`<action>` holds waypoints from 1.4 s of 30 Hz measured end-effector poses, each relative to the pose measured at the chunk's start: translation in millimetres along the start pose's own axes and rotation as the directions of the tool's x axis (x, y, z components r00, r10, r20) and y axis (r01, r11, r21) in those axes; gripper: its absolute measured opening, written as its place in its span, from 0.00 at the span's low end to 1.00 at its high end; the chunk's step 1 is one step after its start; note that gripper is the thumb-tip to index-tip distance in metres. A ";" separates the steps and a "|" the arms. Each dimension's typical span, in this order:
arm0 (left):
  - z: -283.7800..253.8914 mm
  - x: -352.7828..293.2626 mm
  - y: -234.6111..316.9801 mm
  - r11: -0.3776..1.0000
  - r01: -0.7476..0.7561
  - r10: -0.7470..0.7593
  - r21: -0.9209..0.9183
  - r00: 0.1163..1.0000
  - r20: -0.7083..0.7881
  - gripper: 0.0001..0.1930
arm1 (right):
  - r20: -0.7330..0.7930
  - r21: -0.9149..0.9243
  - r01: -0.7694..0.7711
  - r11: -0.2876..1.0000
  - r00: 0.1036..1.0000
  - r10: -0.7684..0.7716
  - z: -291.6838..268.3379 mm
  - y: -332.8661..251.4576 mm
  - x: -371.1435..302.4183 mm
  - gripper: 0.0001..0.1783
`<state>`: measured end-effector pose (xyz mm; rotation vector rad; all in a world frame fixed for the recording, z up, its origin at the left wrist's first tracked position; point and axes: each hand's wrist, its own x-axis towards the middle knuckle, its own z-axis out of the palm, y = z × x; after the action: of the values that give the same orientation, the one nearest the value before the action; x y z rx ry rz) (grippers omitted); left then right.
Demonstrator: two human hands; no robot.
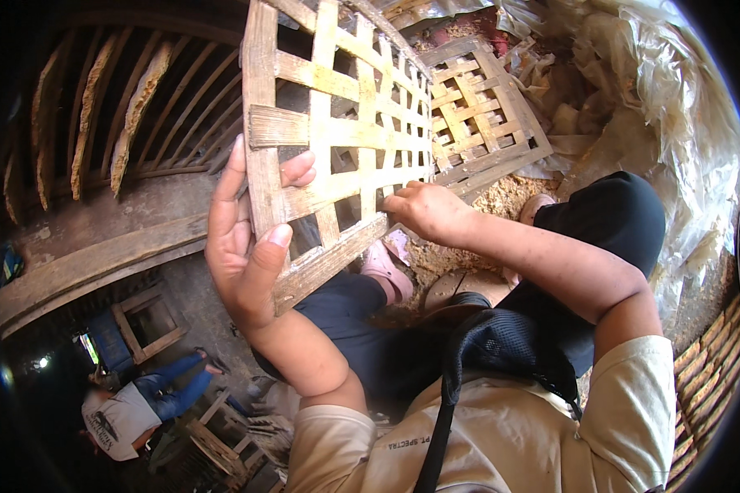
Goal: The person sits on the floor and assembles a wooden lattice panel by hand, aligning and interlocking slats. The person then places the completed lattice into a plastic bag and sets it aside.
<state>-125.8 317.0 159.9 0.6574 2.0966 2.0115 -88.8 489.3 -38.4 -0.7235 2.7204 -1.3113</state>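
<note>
Above the lap (349, 324), the left hand (245, 251) pinches the tilted woven panel (341, 133) near its lower-left corner, seemingly to steady it, while the right hand's (427, 210) grip along the lower edge I cannot tell

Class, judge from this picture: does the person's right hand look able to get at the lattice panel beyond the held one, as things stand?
Probably yes: the right hand is at the edge of the held panel, and the other panel seems close beyond, its right side uncovered, with nothing evident between.
</note>
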 end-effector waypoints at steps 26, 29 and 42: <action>19.5 -2.6 3.5 1.000 -0.012 0.014 -0.024 0.998 0.067 0.37 | 0.015 0.944 -0.104 0.312 0.961 0.275 -28.5 -63.8 -1.4 0.09; 21.2 -2.7 2.6 1.000 -0.010 0.011 -0.017 0.998 0.068 0.37 | -0.323 0.347 0.020 0.938 0.941 0.099 -24.2 -49.8 -5.8 0.09; 23.2 -2.5 3.9 1.000 0.017 -0.015 -0.020 0.997 0.074 0.38 | 0.219 0.961 -0.251 0.117 0.947 0.236 -38.8 -81.4 -2.9 0.07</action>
<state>-113.2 337.0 161.3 0.6981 2.0307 1.9664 -63.2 475.3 47.0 -0.0604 1.1521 -2.3991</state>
